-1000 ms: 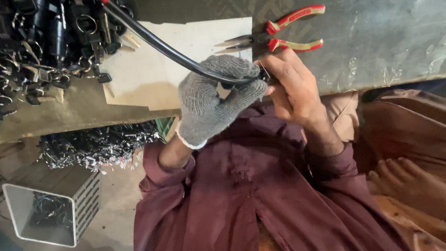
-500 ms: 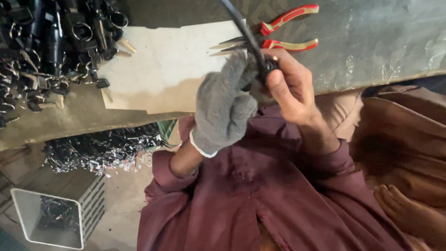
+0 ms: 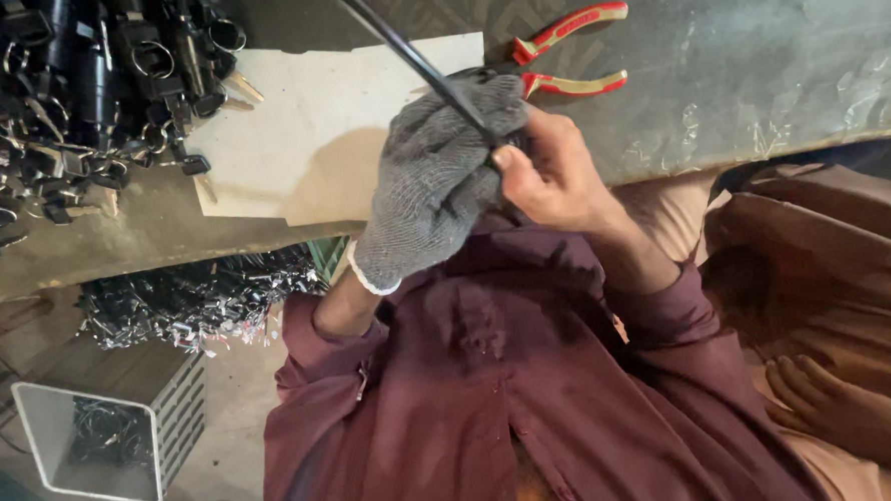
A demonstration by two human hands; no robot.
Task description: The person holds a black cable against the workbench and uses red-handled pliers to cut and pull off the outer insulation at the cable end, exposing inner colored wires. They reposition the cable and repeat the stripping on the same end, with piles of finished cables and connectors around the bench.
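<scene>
Since the earlier frame, both hands had shifted slightly toward the upper middle of the frame, and the black cable (image 3: 407, 52) had swung from a shallow slant to a steeper line running up to the top edge, left of centre. At the centre of the frame, the left hand (image 3: 432, 176), in a grey knitted glove, was closed around the lower end of the cable. The bare right hand (image 3: 552, 171) pressed against it from the right, thumb and fingers pinched on the same end of the cable, right where it left the glove. Both hands were held just above the near edge of the worktable (image 3: 758, 66), in front of the person's maroon shirt (image 3: 491, 379).

Behind the hands, red-handled pliers (image 3: 567, 50) lay on the table at the upper centre, their jaws hidden by the glove. A pale sheet of cardboard (image 3: 310, 126) lay on the table to the left of the hands. A heap of black fittings with metal rings (image 3: 68, 87) filled the upper left corner. Below the table edge, at the left, a tangle of black parts (image 3: 187, 302) lay on a lower surface, and a white-rimmed bin (image 3: 49, 458) stood at the lower left.
</scene>
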